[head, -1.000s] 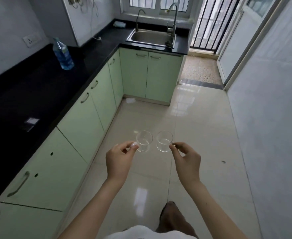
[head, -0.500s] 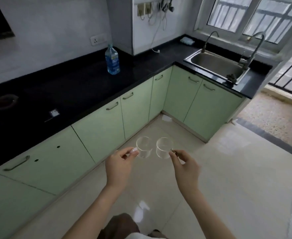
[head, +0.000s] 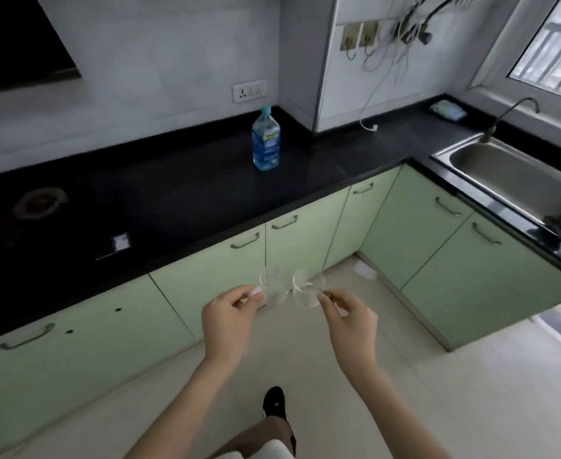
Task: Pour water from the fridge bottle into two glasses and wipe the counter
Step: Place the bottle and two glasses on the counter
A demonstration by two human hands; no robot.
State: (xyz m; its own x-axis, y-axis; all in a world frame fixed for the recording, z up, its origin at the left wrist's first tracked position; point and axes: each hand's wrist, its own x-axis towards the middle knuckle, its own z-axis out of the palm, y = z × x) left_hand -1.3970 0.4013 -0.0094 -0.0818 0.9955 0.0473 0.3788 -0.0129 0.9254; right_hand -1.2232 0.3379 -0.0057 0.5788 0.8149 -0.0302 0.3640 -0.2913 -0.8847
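On black counter (head: 179, 193): upright water bottle (head: 265, 144).

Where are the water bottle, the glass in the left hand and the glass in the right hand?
water bottle (head: 265, 144): head view, on its blue label.
left glass (head: 274, 286): head view, on its clear side wall.
right glass (head: 307, 289): head view, on its clear side wall.

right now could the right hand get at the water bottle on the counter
Probably not yet: the right hand is pinching a glass, held out over the floor, and the water bottle stands far back on the counter. Nothing blocks the path.
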